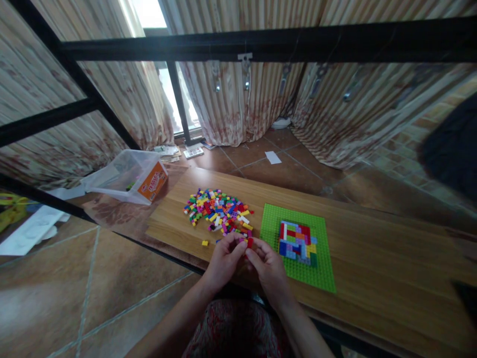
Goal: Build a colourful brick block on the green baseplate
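My left hand (225, 258) and my right hand (267, 262) meet over the near edge of the table, fingers pinched together. Between the fingertips shows a red toy brick (250, 242), with small yellow and pink bits beside it, partly hidden by the fingers. Just beyond my hands spreads a pile of loose multicoloured bricks (219, 209). To the right lies a green baseplate (270, 216), bearing a flat block of joined bricks (298, 241) in red, blue, white, yellow and green. One yellow brick (204, 243) sits apart, left of my left hand.
A clear plastic bin (122, 174) with an orange label stands left of the wooden table (372, 263). A dark metal bar (261, 47) crosses above the far side. Papers (273, 157) lie on the tiled floor by the curtains. A dark shape (452, 144) is at far right.
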The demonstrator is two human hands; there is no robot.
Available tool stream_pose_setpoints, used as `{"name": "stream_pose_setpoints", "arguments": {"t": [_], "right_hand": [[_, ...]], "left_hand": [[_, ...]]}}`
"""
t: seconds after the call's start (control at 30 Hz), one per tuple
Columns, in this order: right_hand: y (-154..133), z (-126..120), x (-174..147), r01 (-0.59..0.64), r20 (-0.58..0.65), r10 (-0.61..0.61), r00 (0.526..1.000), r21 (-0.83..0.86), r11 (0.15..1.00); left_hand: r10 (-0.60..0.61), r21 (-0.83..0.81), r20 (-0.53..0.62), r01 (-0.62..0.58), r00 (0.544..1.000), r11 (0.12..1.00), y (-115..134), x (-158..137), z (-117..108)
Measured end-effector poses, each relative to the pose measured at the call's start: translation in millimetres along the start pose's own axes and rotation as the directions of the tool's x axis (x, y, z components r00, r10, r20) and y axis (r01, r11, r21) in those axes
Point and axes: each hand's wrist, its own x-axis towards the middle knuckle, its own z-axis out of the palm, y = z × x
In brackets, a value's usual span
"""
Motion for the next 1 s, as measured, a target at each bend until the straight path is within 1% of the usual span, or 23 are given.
{"name": "stream_pose_setpoints", "arguments": {"t": [0.07,0.17,0.23,0.37,0.43,0.47,0.53,0.57,0.6,0.67,0.73,0.77,0.8,0.83,0.9,0.93,1.0], "right_hand": [[0,1,-1,-0.002,-0.019,0.002,1.0,0.024,1.0],[2,1,-4,0.008,-0.028,-0.007,1.0,0.04,0.999],[4,1,-6,0.011,-0.023,-0.01,1.0,0.06,0.998],[4,2,-8,-0.005,-0.003,0.005,1.0,0.123,0.992],[3,2,-7,-0.006,-0.014,0.008,1.0,0.149,0.989],[1,2,-7,-0.004,-0.035,0.01,0.999,0.156,0.988],[-1,-1,-6,-0.001,-0.094,0.015,0.995,0.152,0.988],[-2,-3,-6,0.0,-0.125,0.019,0.992,0.144,0.99],[-3,-6,-7,-0.002,-0.15,0.022,0.988,0.133,0.991],[-3,-12,-8,-0.005,-0.183,0.026,0.983,0.114,0.993],[-3,-17,-11,-0.009,-0.202,0.03,0.979,0.102,0.995],[-2,-20,-13,-0.018,-0.207,0.038,0.978,0.094,0.995],[-2,-22,-15,-0.032,-0.212,0.05,0.976,0.088,0.996],[-1,-23,-18,-0.048,-0.217,0.065,0.974,0.084,0.995],[0,-27,-22,-0.076,-0.218,0.092,0.972,0.083,0.994],[1,-28,-23,-0.085,-0.215,0.102,0.971,0.085,0.993],[3,-31,-27,-0.099,-0.2,0.116,0.973,0.094,0.991]], "left_hand": [[0.006,0.008,-0.018,-0.006,1.0,1.0,1,0,3],[0.054,0.1,-0.054,-0.048,0.997,0.994,3,-1,7],[0.067,0.124,-0.057,-0.06,0.996,0.99,3,-2,9],[0.011,0.002,-0.031,-0.011,0.999,1.0,0,-3,10],[0.019,-0.001,-0.035,-0.019,0.999,1.0,0,2,7],[0.049,0.04,-0.053,-0.047,0.997,0.998,1,7,5],[0.146,0.22,-0.085,-0.124,0.986,0.968,6,19,-3],[0.202,0.348,-0.083,-0.162,0.976,0.923,11,27,-8],[0.239,0.497,-0.04,-0.189,0.97,0.847,15,35,-12],[0.273,0.745,0.058,-0.224,0.96,0.628,24,48,-20],[0.246,0.879,0.145,-0.239,0.958,0.412,30,58,-25],[0.219,0.913,0.177,-0.243,0.959,0.327,32,62,-26],[0.188,0.933,0.2,-0.245,0.962,0.262,33,64,-26],[0.16,0.945,0.215,-0.247,0.963,0.215,33,65,-26],[0.133,0.953,0.234,-0.254,0.963,0.163,32,65,-27],[0.132,0.954,0.237,-0.257,0.962,0.155,32,64,-27],[0.158,0.949,0.234,-0.261,0.959,0.179,31,62,-28]]}}
